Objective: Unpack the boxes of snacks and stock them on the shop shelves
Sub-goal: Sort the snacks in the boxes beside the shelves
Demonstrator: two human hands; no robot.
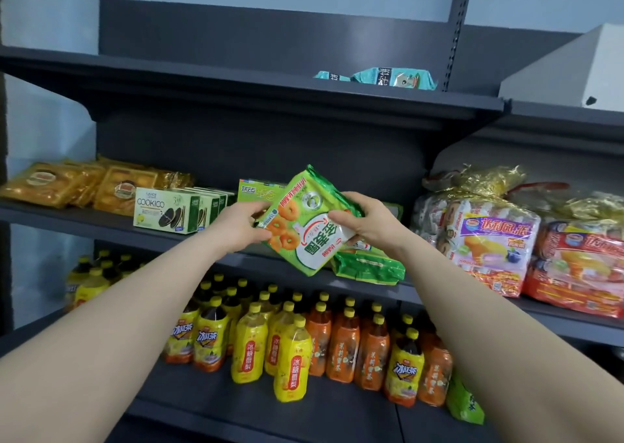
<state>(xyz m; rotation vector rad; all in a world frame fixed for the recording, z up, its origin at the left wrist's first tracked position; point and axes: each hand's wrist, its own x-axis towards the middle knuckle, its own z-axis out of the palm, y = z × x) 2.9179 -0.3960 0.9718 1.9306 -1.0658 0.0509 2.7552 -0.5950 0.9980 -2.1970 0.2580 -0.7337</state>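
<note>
Cookie boxes (167, 210): standing at the left of the middle shelf (84, 221).
Left hand (236, 228): fingers curled on the green snack bag (305, 226), at its left edge.
Green snack bag: tilted, held above the shelf's front, over another green bag (368, 267).
Right hand (369, 223): pinching the bag's right edge.
Pie packs (486, 240): stacked at the right.

Left hand (236, 225) and right hand (368, 221), fingers (339, 221) around packet (312, 248)

A green snack bag (305, 230) hides fingertips of left hand (236, 226) and right hand (368, 221); red pie packs (580, 267) run off the right edge.
</note>
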